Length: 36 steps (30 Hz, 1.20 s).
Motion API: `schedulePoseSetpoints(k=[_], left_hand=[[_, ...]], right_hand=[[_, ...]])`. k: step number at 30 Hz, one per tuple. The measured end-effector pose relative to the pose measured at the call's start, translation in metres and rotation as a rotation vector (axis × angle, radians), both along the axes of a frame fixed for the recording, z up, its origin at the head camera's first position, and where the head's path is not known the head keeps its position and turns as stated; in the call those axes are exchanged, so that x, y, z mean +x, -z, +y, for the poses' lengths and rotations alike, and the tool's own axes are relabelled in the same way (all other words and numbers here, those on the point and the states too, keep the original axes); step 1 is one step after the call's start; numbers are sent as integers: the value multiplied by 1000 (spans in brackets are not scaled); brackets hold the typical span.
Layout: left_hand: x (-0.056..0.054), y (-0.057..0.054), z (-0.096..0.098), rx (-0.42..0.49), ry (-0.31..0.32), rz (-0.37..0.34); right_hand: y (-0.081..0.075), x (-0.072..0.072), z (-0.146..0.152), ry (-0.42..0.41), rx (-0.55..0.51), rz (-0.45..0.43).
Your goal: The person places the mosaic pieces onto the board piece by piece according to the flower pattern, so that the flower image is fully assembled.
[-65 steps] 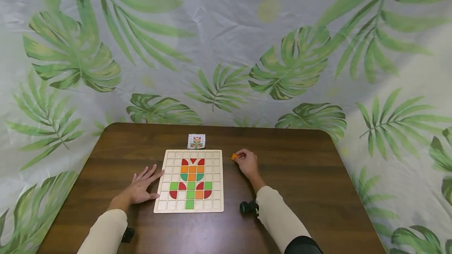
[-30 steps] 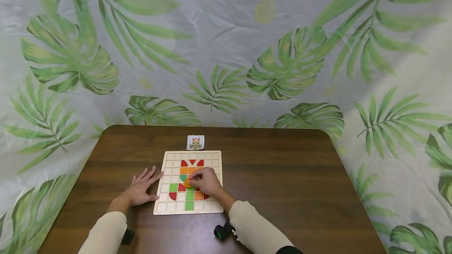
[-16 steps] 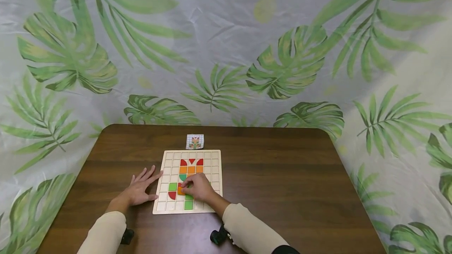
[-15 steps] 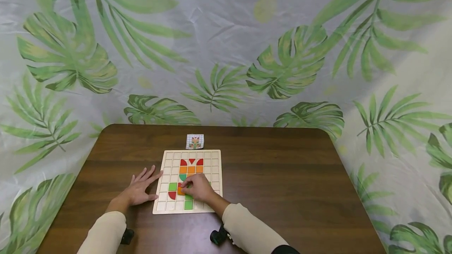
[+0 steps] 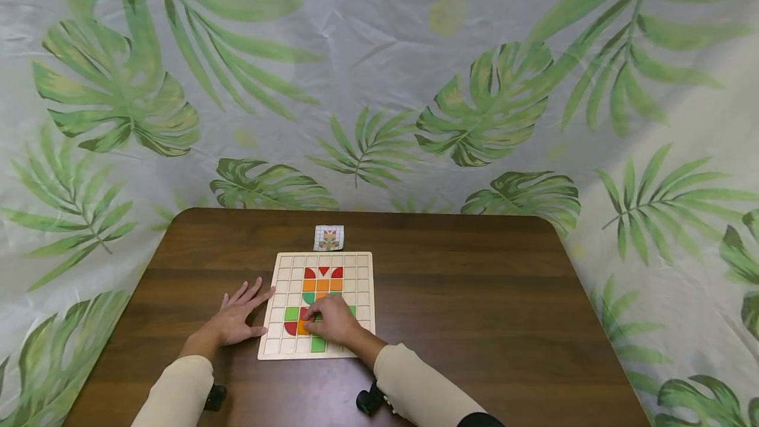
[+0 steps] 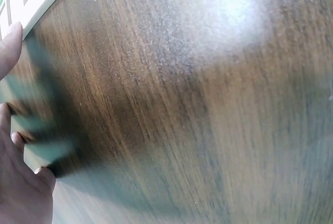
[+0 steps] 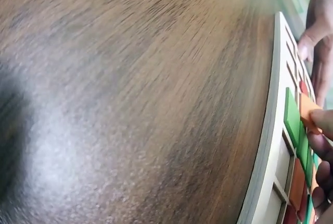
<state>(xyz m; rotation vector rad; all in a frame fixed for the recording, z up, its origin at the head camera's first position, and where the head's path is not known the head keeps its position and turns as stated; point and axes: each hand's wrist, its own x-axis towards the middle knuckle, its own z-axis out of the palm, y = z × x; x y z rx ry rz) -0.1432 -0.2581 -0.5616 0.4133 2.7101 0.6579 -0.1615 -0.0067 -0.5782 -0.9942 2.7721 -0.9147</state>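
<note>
My right hand [image 5: 334, 319] reaches over the wooden grid board [image 5: 358, 341], its thumb and fingers pinching an orange square tile [image 5: 302, 327]. That tile sits low at the board, beside a red quarter-round tile [image 5: 290, 328]. In the right wrist view the orange tile [image 7: 308, 110] looks slightly tilted, and the thumb lies on it next to a green square tile [image 7: 292, 114]. Fingers spread, my left hand [image 5: 236, 319] rests on the table and touches the board's left edge. My right hand hides some tiles in the middle of the pattern.
Behind the board lies a small printed pattern card [image 5: 329, 238]. The brown wooden table [image 5: 474, 295] carries the board left of its middle. A leaf-print cloth [image 5: 379, 84] hangs behind the table.
My right hand has carried the orange tile from right of the board across to its lower left part, then slightly lower into the pattern. My left hand has stayed in place.
</note>
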Motion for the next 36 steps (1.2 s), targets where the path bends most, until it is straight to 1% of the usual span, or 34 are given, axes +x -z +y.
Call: schedulePoseSetpoints(k=[4, 7, 12, 17, 25, 28, 31, 34, 36], left_hand=[[2, 0, 1, 1, -1, -5], [4, -1, 2, 0, -2, -1], [3, 0, 3, -5, 2, 23], [0, 2, 3, -3, 3, 24], [-3, 6, 5, -10, 5, 13], [-3, 6, 4, -7, 4, 12], [-1, 5, 3, 6, -2, 20], [0, 5, 1, 28, -17, 22], [1, 6, -2, 43, -29, 23]], right_hand=[[1, 2, 1, -30, 59, 65], [1, 3, 2, -52, 85, 90], [0, 2, 4, -67, 97, 90], [1, 2, 5, -84, 100, 97], [5, 2, 8, -62, 92, 101], [3, 3, 10, -50, 62, 102], [0, 2, 16, -26, -7, 81], [-2, 0, 28, 19, -95, 39], [-1, -3, 39, 62, -136, 21]])
